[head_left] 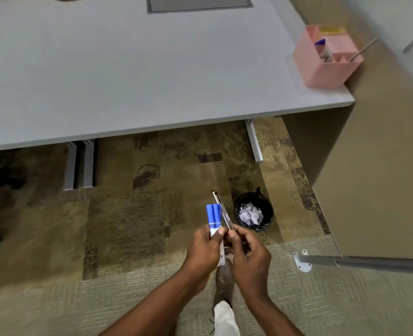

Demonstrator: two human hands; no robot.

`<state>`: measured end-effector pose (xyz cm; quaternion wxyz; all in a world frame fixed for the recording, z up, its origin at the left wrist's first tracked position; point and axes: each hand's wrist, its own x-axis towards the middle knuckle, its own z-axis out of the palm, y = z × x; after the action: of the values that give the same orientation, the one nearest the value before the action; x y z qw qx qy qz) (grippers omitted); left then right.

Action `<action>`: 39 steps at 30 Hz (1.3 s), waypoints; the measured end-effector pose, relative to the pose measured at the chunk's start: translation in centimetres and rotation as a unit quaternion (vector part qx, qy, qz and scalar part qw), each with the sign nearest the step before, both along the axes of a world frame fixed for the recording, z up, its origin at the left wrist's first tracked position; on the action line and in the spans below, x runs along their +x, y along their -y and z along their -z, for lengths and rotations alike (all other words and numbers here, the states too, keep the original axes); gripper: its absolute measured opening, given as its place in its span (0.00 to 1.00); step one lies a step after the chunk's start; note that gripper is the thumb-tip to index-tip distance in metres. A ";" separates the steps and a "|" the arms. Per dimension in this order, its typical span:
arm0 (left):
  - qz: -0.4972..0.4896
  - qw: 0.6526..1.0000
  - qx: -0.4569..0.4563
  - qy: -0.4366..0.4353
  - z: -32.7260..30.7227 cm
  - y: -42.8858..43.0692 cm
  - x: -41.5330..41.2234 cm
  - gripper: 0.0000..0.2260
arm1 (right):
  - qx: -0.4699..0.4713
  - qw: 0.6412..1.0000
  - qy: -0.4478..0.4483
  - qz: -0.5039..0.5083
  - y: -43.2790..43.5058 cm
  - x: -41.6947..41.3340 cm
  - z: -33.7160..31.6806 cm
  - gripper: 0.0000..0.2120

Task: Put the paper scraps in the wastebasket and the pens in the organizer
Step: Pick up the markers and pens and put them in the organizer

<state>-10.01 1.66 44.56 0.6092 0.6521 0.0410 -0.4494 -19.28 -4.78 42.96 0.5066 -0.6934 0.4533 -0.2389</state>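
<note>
Pens fill both hands close under the camera. The left hand (203, 248) curls fingers and thumb round two markers (214, 218) held side by side, white barrels below and blue caps pointing away. The right hand (249, 257) pinches the lower end of a slim pen (221, 209) between thumb and fingertips. Its metallic shaft leans up and away, just beside the marker caps. All three look light and stiff, with smooth plastic or metal skins that could slide in a loose grip or roll once set down. They are probably best held round the mid-barrel rather than by a cap, which might pull off, and lowered end-first into a compartment. The slim one looks slickest and narrowest, so a firm pinch suits it better than a wrap of the whole hand. Just beyond the hands, a black wastebasket (269, 214) stands on the patterned carpet (127, 214). Pale paper scraps (250, 215) lie crumpled inside it, and that half of the job looks done. Farther off, at the right corner of the grey desk (127, 69), sits the pink organizer (321, 69), well apart from the hands. A third marker (323, 48) with a blue cap stands in one compartment, and a thin rod (363, 48) leans out of another.
</note>
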 end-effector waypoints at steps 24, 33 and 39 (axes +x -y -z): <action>0.009 0.996 -0.075 0.053 -14.7 -14.5 5.8 0.26 | 0.101 0.987 0.034 -0.120 -6.6 -3.4 -17.5 0.02; 0.133 0.977 -0.080 0.143 -14.9 -13.9 5.5 0.15 | 0.124 0.982 0.021 -0.140 -3.0 -3.2 -19.6 0.10; 0.021 0.991 -0.093 0.097 -13.8 -10.1 4.6 0.08 | 0.213 0.968 0.135 -0.013 0.3 -1.4 -18.8 0.16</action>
<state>-5.41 11.73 58.40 0.6588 0.6340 -0.0738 -0.3982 -20.69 -5.09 61.77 0.7023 -0.5368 0.4116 -0.2217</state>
